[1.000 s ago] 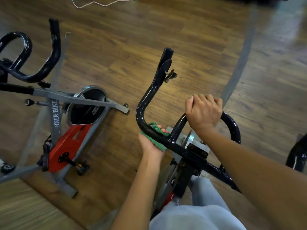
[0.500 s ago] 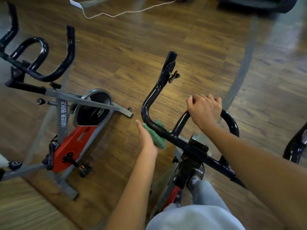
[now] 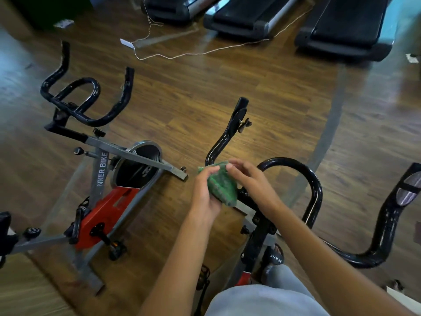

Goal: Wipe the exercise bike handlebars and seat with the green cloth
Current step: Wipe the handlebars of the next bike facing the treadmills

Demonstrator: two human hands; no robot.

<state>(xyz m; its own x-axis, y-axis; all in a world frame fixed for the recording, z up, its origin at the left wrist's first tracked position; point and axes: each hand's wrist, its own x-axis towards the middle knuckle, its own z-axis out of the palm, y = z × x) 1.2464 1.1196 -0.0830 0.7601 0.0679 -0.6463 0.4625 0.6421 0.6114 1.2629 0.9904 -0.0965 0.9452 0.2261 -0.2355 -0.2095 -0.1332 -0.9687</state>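
Note:
The black handlebars [image 3: 315, 185] of the bike in front of me fill the lower middle and right, with a left horn [image 3: 230, 131] rising upward. The green cloth [image 3: 222, 189] is bunched just above the left part of the bar. My left hand [image 3: 204, 197] holds the cloth from the left, thumb on top. My right hand [image 3: 249, 179] is off the bar and touches the cloth's right side with its fingers. The seat is out of view.
A second grey and red exercise bike [image 3: 100, 174] stands to the left with its own black handlebars [image 3: 88, 103]. Treadmills [image 3: 250, 17] line the far edge of the wooden floor, where a thin cord [image 3: 205, 51] lies. My sandalled foot [image 3: 275, 258] rests by the bike's frame.
My right hand has left the centre loop and come to the cloth. My left hand has lifted the cloth off the left bar. The view has tilted upward.

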